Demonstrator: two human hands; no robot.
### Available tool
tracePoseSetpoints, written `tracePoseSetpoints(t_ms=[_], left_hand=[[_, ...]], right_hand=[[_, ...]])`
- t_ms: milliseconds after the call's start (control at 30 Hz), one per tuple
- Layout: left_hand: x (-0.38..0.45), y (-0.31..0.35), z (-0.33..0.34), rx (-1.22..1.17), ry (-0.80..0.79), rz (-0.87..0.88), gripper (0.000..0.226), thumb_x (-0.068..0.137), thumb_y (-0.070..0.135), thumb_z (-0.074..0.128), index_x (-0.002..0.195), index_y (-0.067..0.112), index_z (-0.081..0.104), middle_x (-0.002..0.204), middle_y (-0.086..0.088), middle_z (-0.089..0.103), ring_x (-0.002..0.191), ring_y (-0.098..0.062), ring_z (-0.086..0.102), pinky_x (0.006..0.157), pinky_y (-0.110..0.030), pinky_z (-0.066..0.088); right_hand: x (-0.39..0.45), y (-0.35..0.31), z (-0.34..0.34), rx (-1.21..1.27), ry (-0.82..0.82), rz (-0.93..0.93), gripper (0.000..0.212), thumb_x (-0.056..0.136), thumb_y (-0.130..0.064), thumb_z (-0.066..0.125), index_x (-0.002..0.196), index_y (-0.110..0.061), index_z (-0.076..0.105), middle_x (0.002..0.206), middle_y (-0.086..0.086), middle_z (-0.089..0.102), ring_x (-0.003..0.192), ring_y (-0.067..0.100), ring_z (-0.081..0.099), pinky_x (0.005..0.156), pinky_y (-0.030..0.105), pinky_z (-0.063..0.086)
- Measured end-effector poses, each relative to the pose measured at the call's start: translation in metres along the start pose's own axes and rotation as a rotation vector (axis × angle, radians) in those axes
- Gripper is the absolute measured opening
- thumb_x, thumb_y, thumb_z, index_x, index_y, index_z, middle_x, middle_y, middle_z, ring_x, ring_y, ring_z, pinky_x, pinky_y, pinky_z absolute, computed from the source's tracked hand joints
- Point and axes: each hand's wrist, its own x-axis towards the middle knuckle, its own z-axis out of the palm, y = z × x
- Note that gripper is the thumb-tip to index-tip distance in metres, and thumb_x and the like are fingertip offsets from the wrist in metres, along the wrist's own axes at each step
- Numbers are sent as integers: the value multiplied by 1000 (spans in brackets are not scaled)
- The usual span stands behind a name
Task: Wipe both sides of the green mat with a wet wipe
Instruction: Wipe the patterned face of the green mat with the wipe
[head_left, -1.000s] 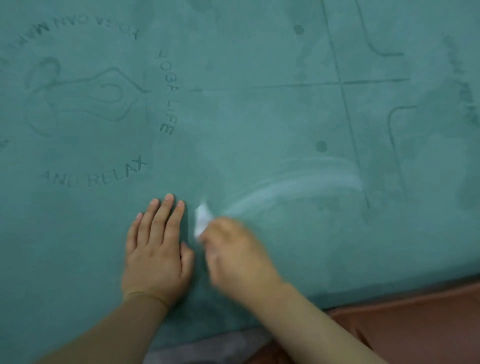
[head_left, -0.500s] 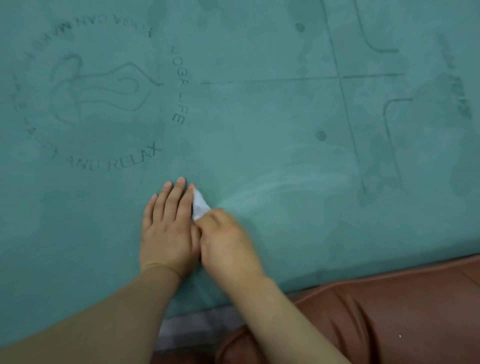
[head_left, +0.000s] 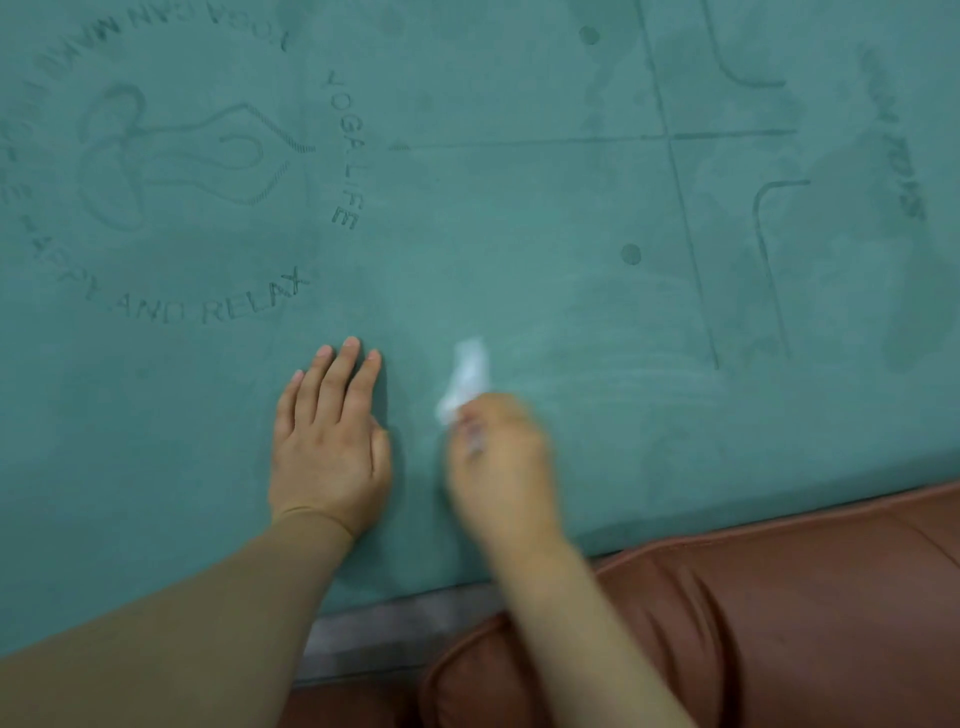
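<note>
The left hand (head_left: 332, 447) lies flat, palm down, fingers straight and close together, thumb tucked alongside; its forearm runs in from the lower left in a tan sleeve ending at the wrist. The right hand (head_left: 501, 457) sits just beside it, apart, fingers curled under (blurred, so the grip's detail is unclear), its forearm entering from the lower right.

head view, close, looking down at mat (head_left: 519, 218)

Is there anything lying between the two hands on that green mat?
No. In the head view, only bare green mat shows between the flat left hand and the right hand, which holds the wet wipe.
</note>
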Motion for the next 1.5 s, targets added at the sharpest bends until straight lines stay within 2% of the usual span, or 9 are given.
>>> tracePoseSetpoints(t_ms=[100, 333, 633, 867, 1067, 1133, 1300, 1400, 1500], left_hand=[[0, -1, 1, -1, 10, 1, 63, 84, 24, 33, 144, 11, 46, 154, -9, 40, 144, -25, 29, 121, -33, 4], [0, 2, -1, -5, 19, -4, 65, 83, 24, 32, 144, 11, 46, 154, -9, 40, 145, -26, 28, 121, -33, 4], [0, 0, 1, -18, 33, -11, 62, 85, 24, 35, 144, 12, 46, 155, -9, 39, 145, -26, 28, 120, -32, 3], [-1, 2, -2, -12, 21, -13, 63, 85, 24, 33, 146, 13, 44, 156, -8, 37, 147, -25, 25, 121, -32, 1], [-1, 2, 0, -19, 19, -22, 63, 85, 25, 31, 145, 13, 45, 156, -7, 37, 147, -25, 24, 121, -32, 3], [0, 1, 1, -29, 23, -29, 62, 86, 26, 31, 145, 13, 45, 156, -7, 37, 147, -25, 25, 121, -33, 3], [-2, 2, -1, -23, 32, -9, 61, 86, 25, 33, 146, 13, 44, 156, -8, 37, 147, -26, 25, 121, -37, 7], [-2, 1, -1, -19, 34, -12, 62, 87, 26, 32, 146, 14, 43, 156, -7, 36, 147, -25, 24, 121, -38, 8], [-2, 2, 0, -19, 39, -12, 62, 86, 26, 32, 146, 14, 43, 156, -7, 36, 147, -25, 24, 121, -38, 8]], right_hand=[[-6, -12, -6, 17, -109, -290, 30, 70, 1, 68, 93, -16, 61, 73, 10, 61, 65, 23, 55, 61, 28, 43], [46, 131, -104, -227, 185, 601, 20, 90, -4, 51, 105, 4, 62, 106, 27, 63, 100, 40, 59, 82, 40, 45], [-15, -20, -7, 78, -262, -226, 38, 65, 2, 68, 97, -19, 64, 73, 8, 61, 65, 27, 60, 56, 30, 47], [16, 129, -124, -354, -77, 507, 23, 88, -11, 52, 96, 3, 69, 93, 31, 65, 90, 45, 62, 81, 45, 50], [-13, -31, -12, -159, -207, 43, 39, 72, 3, 56, 107, -10, 68, 75, 8, 67, 60, 25, 63, 49, 28, 41], [-23, -49, -6, -71, -356, -102, 54, 75, 0, 54, 126, -15, 60, 84, 10, 65, 68, 27, 62, 58, 30, 47], [1, 88, -97, -247, -254, 240, 23, 91, -13, 60, 111, -12, 71, 112, 8, 69, 105, 24, 63, 89, 28, 43], [-1, 115, -121, -482, -207, 443, 19, 87, -6, 59, 103, 1, 67, 91, 28, 67, 88, 42, 63, 77, 43, 49], [-15, 48, -59, -386, -288, 277, 32, 95, -7, 43, 121, -4, 60, 91, 16, 69, 85, 33, 66, 70, 38, 49]])
